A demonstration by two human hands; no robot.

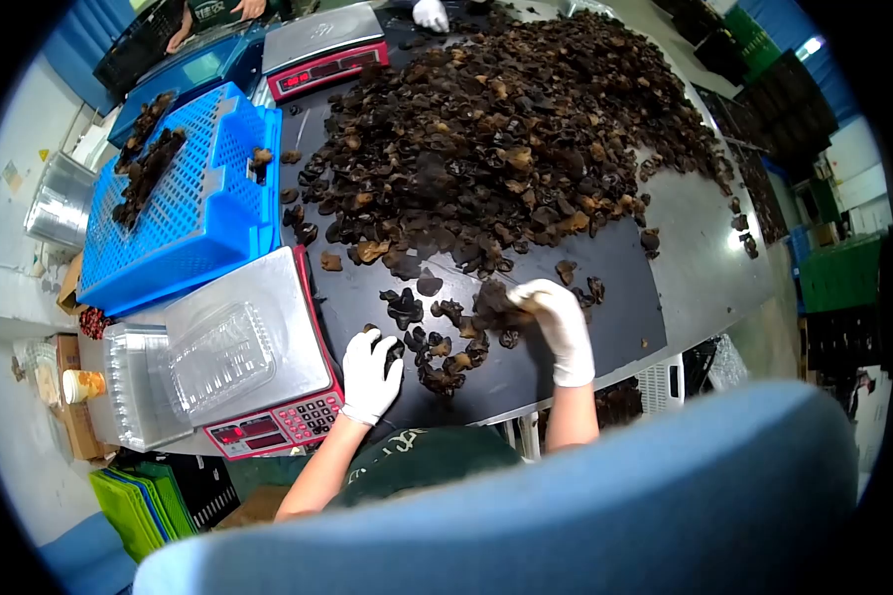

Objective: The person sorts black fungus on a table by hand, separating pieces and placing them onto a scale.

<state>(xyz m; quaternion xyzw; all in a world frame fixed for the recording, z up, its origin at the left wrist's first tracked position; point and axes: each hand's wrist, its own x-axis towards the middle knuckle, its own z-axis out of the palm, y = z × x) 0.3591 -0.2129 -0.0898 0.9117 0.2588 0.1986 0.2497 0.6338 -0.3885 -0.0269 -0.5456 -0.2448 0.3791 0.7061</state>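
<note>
1. Your left hand [370, 379], in a white glove, was low over the flat black mat [605, 288] on the shiny grey metal table [709, 273]. Its fingers were partly curled, with a small, dark, glossy piece [396, 352] between thumb and fingers; I cannot tell how firmly you gripped it.
2. Your right hand [560, 322], also white-gloved, had its fingertips pinched together on a dark brown, blurred, leafy clump [493, 302] above the mat.
3. Between your hands lay a loose cluster of dark, curled pieces [442, 365].
4. Beyond them, the broad heap of crinkled brown-black pieces [496, 139] covered much of the table.
5. Just beside your left hand stood a silver-topped, red-trimmed digital scale [298, 317], bearing a clear plastic container [223, 362].
6. Behind that scale stood a blue perforated plastic crate [193, 223] with more dark pieces [151, 178] on it.
</note>
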